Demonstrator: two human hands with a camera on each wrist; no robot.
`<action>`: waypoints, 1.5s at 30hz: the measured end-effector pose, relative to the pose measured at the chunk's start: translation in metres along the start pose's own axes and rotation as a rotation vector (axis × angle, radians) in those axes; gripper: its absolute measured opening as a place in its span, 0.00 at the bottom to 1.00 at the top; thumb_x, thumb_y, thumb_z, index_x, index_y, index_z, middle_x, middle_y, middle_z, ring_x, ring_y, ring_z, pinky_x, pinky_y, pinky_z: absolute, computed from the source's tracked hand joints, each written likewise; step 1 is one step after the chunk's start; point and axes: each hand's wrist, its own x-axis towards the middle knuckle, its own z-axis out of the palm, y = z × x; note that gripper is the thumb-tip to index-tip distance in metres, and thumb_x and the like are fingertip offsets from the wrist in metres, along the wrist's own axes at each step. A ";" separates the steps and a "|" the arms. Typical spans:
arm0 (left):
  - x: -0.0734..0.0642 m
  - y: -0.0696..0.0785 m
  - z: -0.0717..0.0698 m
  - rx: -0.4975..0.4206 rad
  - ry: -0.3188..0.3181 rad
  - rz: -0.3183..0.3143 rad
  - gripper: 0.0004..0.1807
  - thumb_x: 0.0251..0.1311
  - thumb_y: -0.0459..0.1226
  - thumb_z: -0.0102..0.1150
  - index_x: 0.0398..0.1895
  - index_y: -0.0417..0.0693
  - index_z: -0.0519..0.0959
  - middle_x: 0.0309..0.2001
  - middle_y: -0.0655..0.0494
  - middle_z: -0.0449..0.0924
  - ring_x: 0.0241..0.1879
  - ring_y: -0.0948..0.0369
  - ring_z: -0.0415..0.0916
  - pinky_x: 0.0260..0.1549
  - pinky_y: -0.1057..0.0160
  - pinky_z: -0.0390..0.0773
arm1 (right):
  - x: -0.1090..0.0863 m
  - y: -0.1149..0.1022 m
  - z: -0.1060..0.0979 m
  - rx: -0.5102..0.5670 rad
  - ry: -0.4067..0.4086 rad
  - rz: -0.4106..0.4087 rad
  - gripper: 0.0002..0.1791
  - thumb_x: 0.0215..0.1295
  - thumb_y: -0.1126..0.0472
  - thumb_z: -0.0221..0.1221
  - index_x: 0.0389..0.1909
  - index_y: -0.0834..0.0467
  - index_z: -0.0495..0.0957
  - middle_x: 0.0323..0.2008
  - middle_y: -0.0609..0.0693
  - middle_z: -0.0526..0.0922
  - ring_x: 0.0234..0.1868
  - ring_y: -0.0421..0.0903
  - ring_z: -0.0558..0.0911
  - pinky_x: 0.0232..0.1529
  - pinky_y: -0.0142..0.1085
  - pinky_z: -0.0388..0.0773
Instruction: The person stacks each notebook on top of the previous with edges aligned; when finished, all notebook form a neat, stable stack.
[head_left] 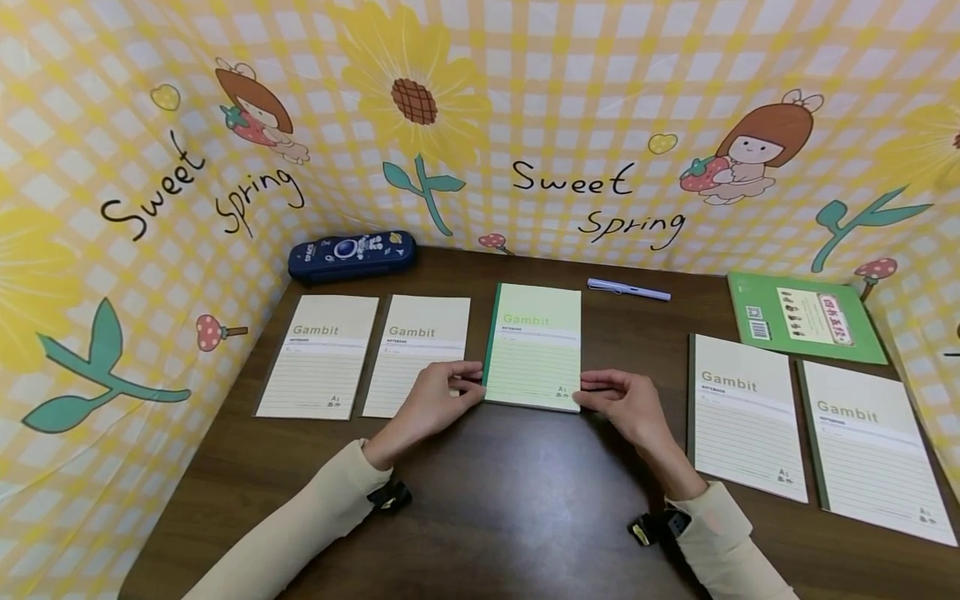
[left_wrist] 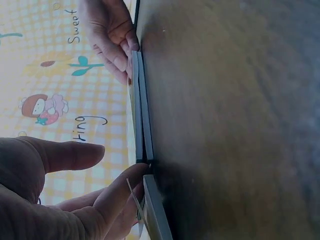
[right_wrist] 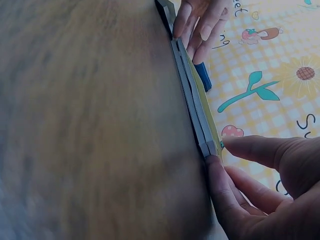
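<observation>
Two Gambit notebooks lie stacked mid-table, their edges close together; in the head view the upper notebook [head_left: 532,350] has a pale green cover and a dark green spine. My left hand [head_left: 442,392] touches the stack's lower left side with its fingertips, thumb raised apart in the left wrist view. At the lower right corner, the straight fingers of my right hand [head_left: 626,404] rest against the edge, the thumb at the cover. The left hand overlaps another notebook [head_left: 420,342], hiding its lower right corner. Both lower edges of the stack [right_wrist: 192,100] show in the right wrist view.
Farther left lies a notebook [head_left: 318,354]. On the right are two more, an inner notebook [head_left: 746,417] and an outer notebook [head_left: 873,450]. A navy pencil case [head_left: 352,257], a lilac pen [head_left: 628,290] and a green book [head_left: 765,325] line the back, near the checked cloth [head_left: 525,108].
</observation>
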 end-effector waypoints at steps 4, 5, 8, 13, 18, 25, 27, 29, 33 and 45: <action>-0.002 -0.002 0.003 0.033 0.014 0.005 0.25 0.68 0.34 0.65 0.67 0.37 0.78 0.59 0.44 0.86 0.51 0.53 0.88 0.55 0.51 0.85 | 0.000 -0.001 0.000 -0.017 0.002 -0.006 0.21 0.63 0.59 0.73 0.55 0.64 0.86 0.51 0.62 0.90 0.41 0.36 0.90 0.38 0.24 0.81; -0.003 -0.002 0.003 0.036 0.016 0.004 0.25 0.68 0.34 0.65 0.67 0.37 0.78 0.59 0.44 0.86 0.51 0.53 0.88 0.55 0.51 0.85 | 0.000 -0.001 0.000 -0.023 0.004 -0.008 0.21 0.63 0.59 0.73 0.55 0.64 0.86 0.51 0.62 0.90 0.41 0.37 0.90 0.38 0.24 0.81; -0.004 -0.002 0.004 0.039 0.020 0.007 0.25 0.68 0.34 0.65 0.67 0.37 0.77 0.59 0.44 0.86 0.51 0.53 0.88 0.54 0.51 0.85 | 0.000 -0.001 0.000 -0.039 0.008 -0.016 0.21 0.63 0.58 0.73 0.54 0.63 0.86 0.50 0.61 0.90 0.42 0.38 0.91 0.38 0.24 0.81; -0.006 -0.002 0.004 0.031 0.014 0.022 0.26 0.69 0.35 0.65 0.68 0.37 0.77 0.60 0.43 0.85 0.51 0.52 0.88 0.54 0.49 0.85 | 0.001 -0.001 -0.001 -0.059 0.021 -0.025 0.19 0.63 0.58 0.73 0.53 0.62 0.87 0.48 0.61 0.91 0.42 0.40 0.91 0.38 0.24 0.81; -0.006 -0.002 0.004 0.021 0.008 0.026 0.27 0.69 0.35 0.65 0.69 0.36 0.76 0.60 0.42 0.84 0.51 0.52 0.88 0.54 0.50 0.85 | 0.001 -0.001 -0.002 -0.070 0.012 -0.028 0.19 0.64 0.57 0.73 0.53 0.61 0.87 0.48 0.60 0.91 0.42 0.40 0.91 0.38 0.25 0.82; -0.005 -0.003 0.004 0.016 0.006 0.025 0.29 0.69 0.36 0.66 0.70 0.36 0.74 0.61 0.42 0.84 0.52 0.52 0.88 0.56 0.49 0.84 | 0.000 -0.002 -0.005 -0.084 -0.014 -0.044 0.19 0.67 0.55 0.70 0.55 0.61 0.86 0.50 0.60 0.90 0.44 0.43 0.90 0.39 0.27 0.82; -0.006 -0.002 0.004 0.014 0.012 0.024 0.29 0.69 0.37 0.66 0.70 0.36 0.74 0.60 0.42 0.84 0.52 0.52 0.88 0.56 0.49 0.84 | 0.000 -0.002 -0.006 -0.087 -0.017 -0.044 0.19 0.69 0.56 0.69 0.56 0.61 0.86 0.50 0.61 0.90 0.43 0.44 0.90 0.38 0.28 0.83; -0.007 -0.001 0.004 0.012 0.017 0.026 0.29 0.69 0.37 0.66 0.71 0.37 0.74 0.61 0.42 0.84 0.52 0.52 0.88 0.56 0.49 0.84 | 0.000 -0.003 -0.006 -0.098 -0.013 -0.047 0.18 0.71 0.56 0.67 0.55 0.61 0.86 0.49 0.61 0.90 0.41 0.45 0.89 0.38 0.29 0.84; -0.010 0.001 0.000 -0.004 0.017 0.035 0.29 0.69 0.38 0.66 0.71 0.41 0.74 0.61 0.44 0.84 0.53 0.52 0.88 0.57 0.48 0.84 | 0.000 -0.006 -0.005 -0.132 -0.001 -0.068 0.15 0.73 0.56 0.65 0.53 0.60 0.86 0.45 0.60 0.89 0.37 0.45 0.87 0.38 0.30 0.84; -0.023 0.001 -0.019 -0.018 0.036 0.069 0.29 0.70 0.41 0.65 0.71 0.44 0.74 0.60 0.42 0.83 0.53 0.49 0.86 0.44 0.57 0.89 | -0.002 -0.023 0.012 -0.142 -0.099 -0.241 0.12 0.73 0.59 0.64 0.51 0.60 0.85 0.41 0.57 0.89 0.36 0.49 0.88 0.33 0.30 0.79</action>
